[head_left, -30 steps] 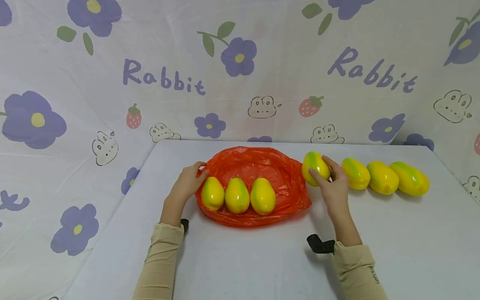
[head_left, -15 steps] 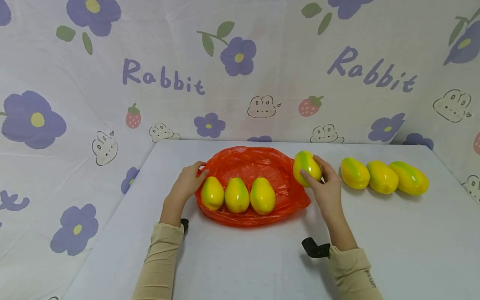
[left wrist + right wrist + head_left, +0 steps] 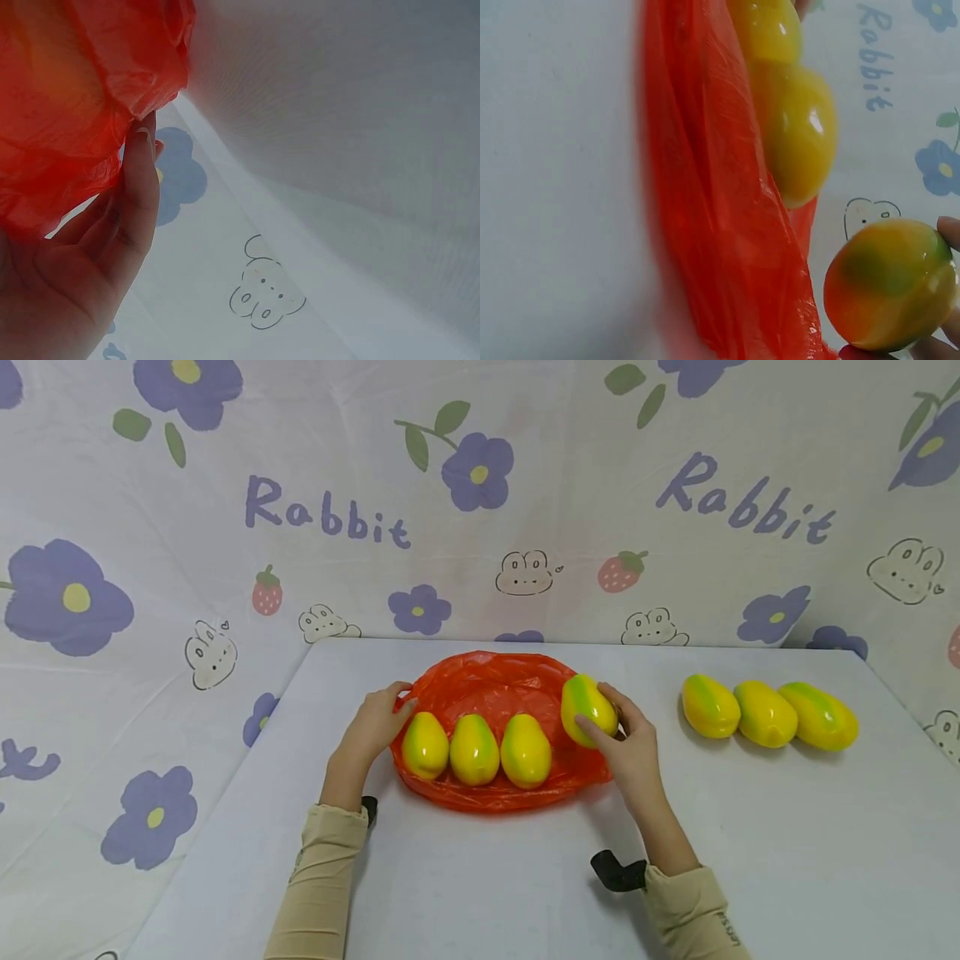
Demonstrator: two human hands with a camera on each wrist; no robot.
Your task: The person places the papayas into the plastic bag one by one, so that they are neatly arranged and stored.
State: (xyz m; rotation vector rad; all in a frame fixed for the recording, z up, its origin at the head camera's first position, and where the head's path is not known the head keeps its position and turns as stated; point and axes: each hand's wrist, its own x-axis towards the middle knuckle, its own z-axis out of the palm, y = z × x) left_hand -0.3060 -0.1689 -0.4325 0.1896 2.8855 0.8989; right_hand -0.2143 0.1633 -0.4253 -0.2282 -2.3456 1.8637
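Note:
In the head view a red plastic bag [image 3: 487, 681] lies spread wide at mid-table. Three glossy yellow fruits with green streaks, shaped like papayas or mangoes, stand in a row along its near side, the middle fruit [image 3: 474, 752] among them. My left hand [image 3: 381, 720] pinches the bag's left edge; the left wrist view shows its fingers [image 3: 139, 180] against the outside of the red plastic. My right hand [image 3: 633, 747] grips another such fruit [image 3: 585, 706] between thumb and fingers, over the bag's right part. In the right wrist view this held fruit [image 3: 889, 289] appears beside the bag's edge.
Three more yellow-green fruits, with the middle one [image 3: 767, 714] between its neighbours, lie in a row at the right of the white table [image 3: 480, 885]. A printed cloth [image 3: 570, 485] with flowers and rabbits hangs behind the table. A black wrist mount [image 3: 618, 870] sticks out beside the right sleeve.
My right hand has carried its fruit leftward, away from the row on the right, to over the bag's right side. The left hand has stayed at the bag's left edge.

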